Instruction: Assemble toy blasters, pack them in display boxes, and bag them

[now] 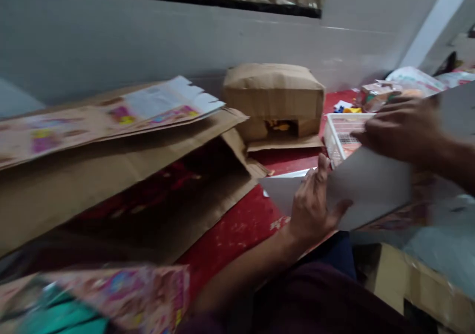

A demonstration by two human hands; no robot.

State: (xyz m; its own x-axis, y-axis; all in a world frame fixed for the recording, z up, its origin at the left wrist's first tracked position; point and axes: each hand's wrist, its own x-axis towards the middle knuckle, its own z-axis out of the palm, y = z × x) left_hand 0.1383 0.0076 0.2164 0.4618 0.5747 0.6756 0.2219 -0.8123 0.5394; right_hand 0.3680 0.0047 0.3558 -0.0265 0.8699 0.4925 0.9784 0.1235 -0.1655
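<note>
A grey-white folded card sheet [374, 190] spans the space between my two hands, its panels bent at an angle. My left hand [311, 203] lies against its left part, fingers stretched upward and thumb apart. Over the upper edge of the card, my right hand [408, 123] is closed, with its fingertips pointing left; it is slightly blurred. The far ends of the fingers behind the card are hidden. Just past my right fingertips is a white plastic basket [336, 141].
At left, printed card sheets [85, 119] lie on an open cardboard box [122, 175]. Another brown box [274, 96] stands by the wall on the red surface [237, 225]. More printed card [148, 294] lies at lower left, and a taped carton [419, 284] is at lower right.
</note>
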